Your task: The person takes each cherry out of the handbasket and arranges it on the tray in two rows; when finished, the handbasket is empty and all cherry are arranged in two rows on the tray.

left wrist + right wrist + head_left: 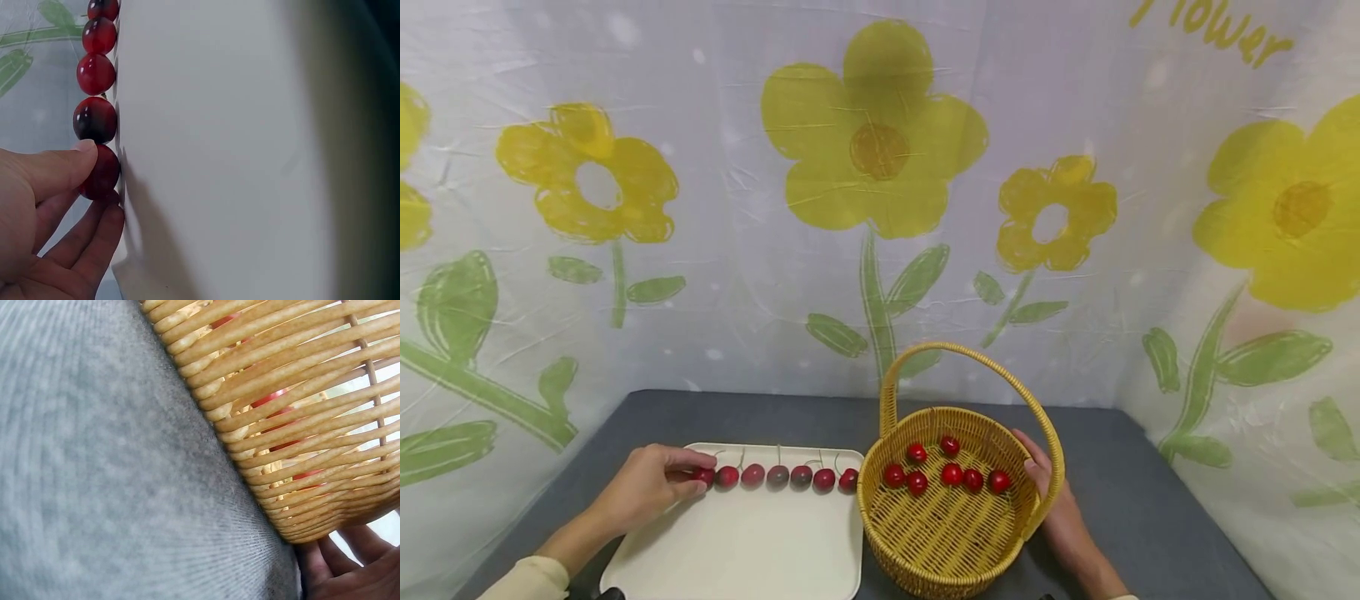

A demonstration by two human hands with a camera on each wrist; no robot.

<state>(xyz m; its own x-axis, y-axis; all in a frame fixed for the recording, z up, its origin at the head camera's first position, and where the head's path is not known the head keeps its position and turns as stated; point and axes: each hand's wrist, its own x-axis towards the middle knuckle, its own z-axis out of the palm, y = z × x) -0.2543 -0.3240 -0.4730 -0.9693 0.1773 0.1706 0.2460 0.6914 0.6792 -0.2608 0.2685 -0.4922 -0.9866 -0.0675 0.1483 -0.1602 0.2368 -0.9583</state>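
Note:
My left hand [643, 490] pinches a dark red cherry [103, 172] between thumb and fingers at the left end of a row on the white tray [745, 542]. The other cherries [778, 477] in that row run along the tray's far side, close together, some with stems pointing away. To the right stands a yellow wicker basket [947, 554] with an upright handle and several red cherries [952, 474] inside. Against its right outer side rests my right hand [1060, 508], fingers extended along the wall. In the right wrist view the basket partly hides those fingers [359, 544].
A dark grey cloth [775, 414] covers the table beneath tray and basket. Behind and at both sides hangs a pale curtain [737, 250] printed with yellow flowers. The basket's left side stands right by the tray's right edge, and its handle [992, 367] arches high above the rim.

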